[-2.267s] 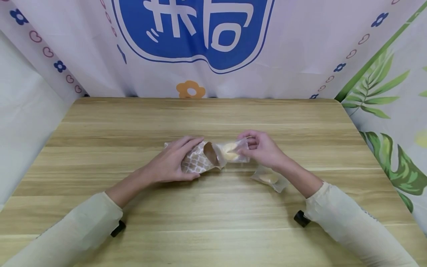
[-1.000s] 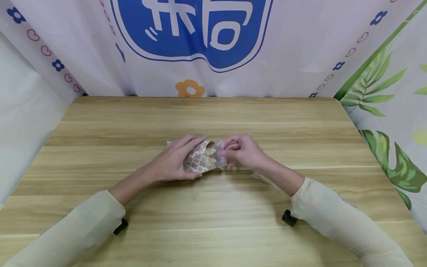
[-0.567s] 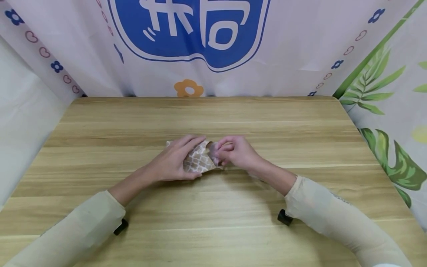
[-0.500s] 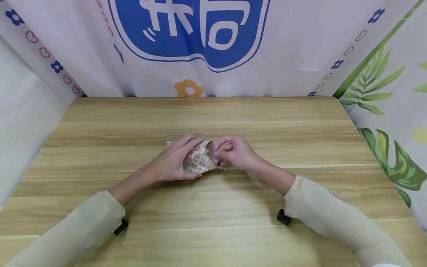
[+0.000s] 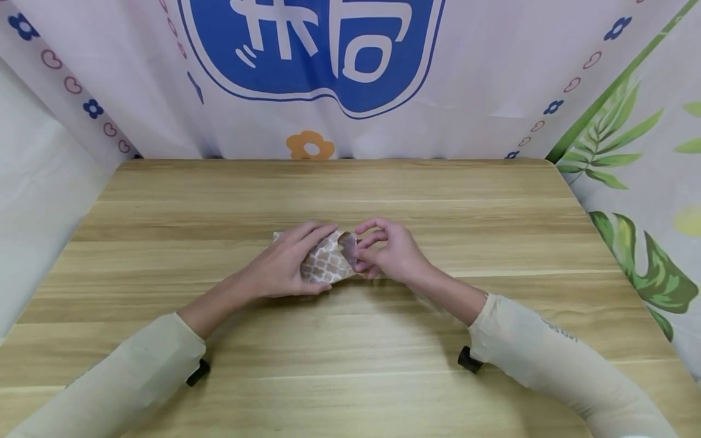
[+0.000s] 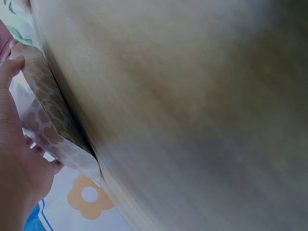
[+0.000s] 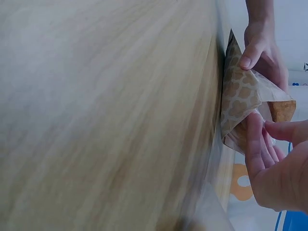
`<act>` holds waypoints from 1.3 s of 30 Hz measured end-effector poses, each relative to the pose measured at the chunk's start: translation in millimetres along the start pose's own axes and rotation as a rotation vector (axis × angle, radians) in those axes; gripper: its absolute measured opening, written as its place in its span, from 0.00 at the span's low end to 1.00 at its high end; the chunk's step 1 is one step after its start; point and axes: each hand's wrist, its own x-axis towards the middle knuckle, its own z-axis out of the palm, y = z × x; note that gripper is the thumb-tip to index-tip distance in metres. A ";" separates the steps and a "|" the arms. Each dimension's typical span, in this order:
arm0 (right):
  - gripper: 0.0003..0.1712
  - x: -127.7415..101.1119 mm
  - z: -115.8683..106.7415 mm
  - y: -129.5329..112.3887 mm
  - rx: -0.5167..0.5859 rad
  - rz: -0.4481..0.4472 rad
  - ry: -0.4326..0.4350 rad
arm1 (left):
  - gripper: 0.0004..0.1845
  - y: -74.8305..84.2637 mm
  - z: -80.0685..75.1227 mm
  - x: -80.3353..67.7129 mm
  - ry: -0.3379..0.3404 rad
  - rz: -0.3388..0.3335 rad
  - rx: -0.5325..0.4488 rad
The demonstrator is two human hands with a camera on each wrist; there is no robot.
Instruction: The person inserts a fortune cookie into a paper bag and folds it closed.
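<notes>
A brown paper bag point(image 5: 327, 266) with a white lattice print lies on the table, its mouth facing right. My left hand point(image 5: 285, 261) grips it from above, thumb on the near side and fingers on the far side. Inside the mouth shows the end of a clear plastic packet point(image 5: 348, 246); the rest of it is hidden in the bag. My right hand point(image 5: 393, 252) is at the mouth, its fingers spread and lightly bent, touching the packet's end or the bag's edge. In the right wrist view, the fingertips reach into the bag point(image 7: 238, 96).
A second clear packet point(image 5: 429, 302) lies mostly hidden under my right forearm; it shows as a blur low in the right wrist view. The wooden table point(image 5: 328, 194) ends at a printed cloth point(image 5: 465, 109) behind.
My right hand has moved left, carrying the packet with pale contents into the bag. Since half a second ago its fingers have loosened and spread. My left hand has stayed on the bag.
</notes>
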 end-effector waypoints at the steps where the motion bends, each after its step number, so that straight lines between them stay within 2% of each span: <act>1: 0.21 0.0 0.2 -0.3 -0.002 0.000 0.006 | 0.57 0.0 -0.1 0.1 0.000 0.000 0.000; 7: 0.19 1.9 3.9 -3.7 -0.018 0.005 0.017 | 0.57 0.2 -0.3 0.0 0.001 0.006 -0.002; 21: 0.18 5.6 9.9 -1.9 -0.070 -0.076 -0.001 | 0.56 -0.1 -0.6 -0.2 0.007 0.009 0.002; 27: 0.17 -0.2 7.2 -2.4 -0.042 -0.078 0.007 | 0.56 -0.9 -0.2 -0.7 0.008 0.007 0.005; 35: 0.23 -3.9 5.7 -1.7 -0.095 -0.139 -0.049 | 0.56 -0.8 0.0 -0.4 0.008 0.003 -0.002; 39: 0.21 -2.5 5.9 -0.9 -0.101 -0.149 -0.051 | 0.55 -0.6 -0.1 -0.4 0.010 0.005 -0.001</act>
